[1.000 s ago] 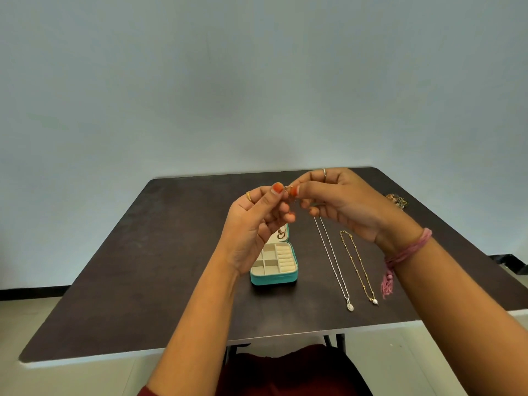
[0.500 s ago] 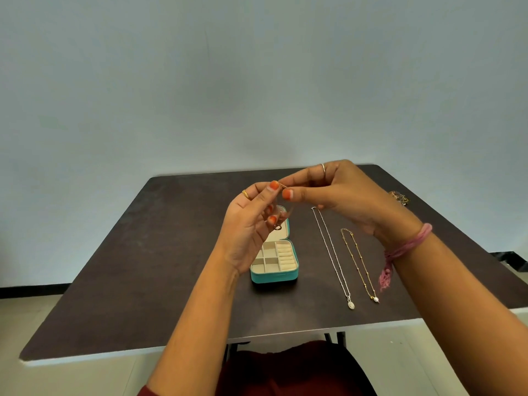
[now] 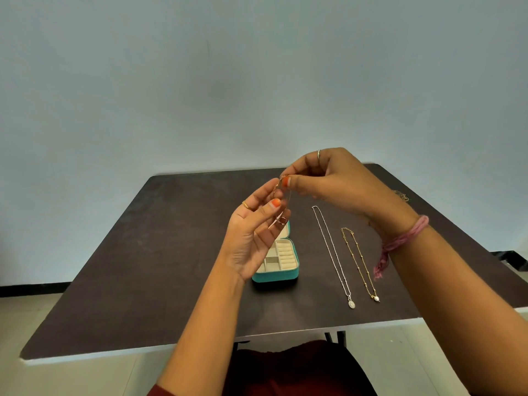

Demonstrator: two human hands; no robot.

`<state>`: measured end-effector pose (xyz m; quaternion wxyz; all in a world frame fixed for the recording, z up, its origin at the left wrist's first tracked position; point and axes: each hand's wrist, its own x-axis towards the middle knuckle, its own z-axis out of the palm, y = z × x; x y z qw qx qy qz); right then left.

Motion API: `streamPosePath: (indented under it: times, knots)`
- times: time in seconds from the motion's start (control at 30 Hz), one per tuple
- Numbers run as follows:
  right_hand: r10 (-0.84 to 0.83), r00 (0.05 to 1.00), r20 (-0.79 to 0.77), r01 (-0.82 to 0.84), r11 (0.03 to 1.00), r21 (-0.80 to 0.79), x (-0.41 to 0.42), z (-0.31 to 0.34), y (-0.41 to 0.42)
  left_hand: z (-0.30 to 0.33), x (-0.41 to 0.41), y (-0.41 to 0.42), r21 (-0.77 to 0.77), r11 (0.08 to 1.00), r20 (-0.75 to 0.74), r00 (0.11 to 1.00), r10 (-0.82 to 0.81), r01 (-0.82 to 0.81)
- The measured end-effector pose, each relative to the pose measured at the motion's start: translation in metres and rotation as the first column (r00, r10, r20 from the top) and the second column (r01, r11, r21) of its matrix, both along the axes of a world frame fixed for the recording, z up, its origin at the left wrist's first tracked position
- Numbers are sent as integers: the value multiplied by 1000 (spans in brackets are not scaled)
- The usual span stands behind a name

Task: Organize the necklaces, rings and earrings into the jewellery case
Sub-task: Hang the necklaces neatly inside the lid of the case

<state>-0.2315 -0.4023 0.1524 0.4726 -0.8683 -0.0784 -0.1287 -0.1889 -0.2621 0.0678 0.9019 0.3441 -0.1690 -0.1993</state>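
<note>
Mid-frame, above the open teal jewellery case [image 3: 278, 277], left hand [image 3: 253, 234] and right hand [image 3: 333, 182] both pinch a thin gold pendant necklace [image 3: 281, 195] — likely gathering it so it fits a compartment.

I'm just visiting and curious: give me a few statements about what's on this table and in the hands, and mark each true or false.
1. The teal jewellery case is open. True.
2. Both necklaces are inside the case. False: the silver necklace and the gold necklace lie on the table, right of the case.
3. The two hands hold a thin chain between them. True: the left hand and the right hand pinch the thin chain above the case.
4. The right wrist is bare. False: it wears a pink thread band.
</note>
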Motion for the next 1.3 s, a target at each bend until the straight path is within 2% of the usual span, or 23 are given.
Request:
streamPosePath:
  times: [0.17, 0.3, 0.37, 0.53, 0.7, 0.9, 1.0, 1.13, 1.3]
  knots:
    - [-30, 999, -30, 34, 991, 133, 5, -5, 5, -7, 0, -2, -101, 995, -57, 998, 3, -8]
    - [-17, 999, -43, 26, 976, 216, 6, -5, 7, -15, 0, 1, -114, 993, -80, 996, -32, 22]
    - [-11, 999, -48, 23, 971, 239, 7, -4, 8, -18, -2, 3, -67, 997, -81, 996, -45, 40]
    - [-18, 997, -80, 44, 943, 330, 10, -1, 8, -21, -7, 2, 173, 985, -23, 999, 25, -21]
    - [-4, 996, -93, 39, 923, 384, 11, 0, 7, -22, -11, -2, 240, 967, 43, 996, 83, -91]
    - [17, 996, -85, 21, 904, 426, 10, 2, 5, -22, -11, -7, 224, 962, 54, 988, 146, -154]
    - [39, 996, -85, 9, 866, 500, 11, 0, 4, -22, -12, -8, 176, 970, 28, 986, 166, -168]
    - [91, 991, -100, -11, 789, 614, 13, -4, 3, -22, -15, -13, 98, 982, -72, 983, 170, -162]
    - [122, 986, -111, -17, 745, 667, 15, -10, 4, -24, -16, -17, 30, 989, -190, 971, 147, -144]
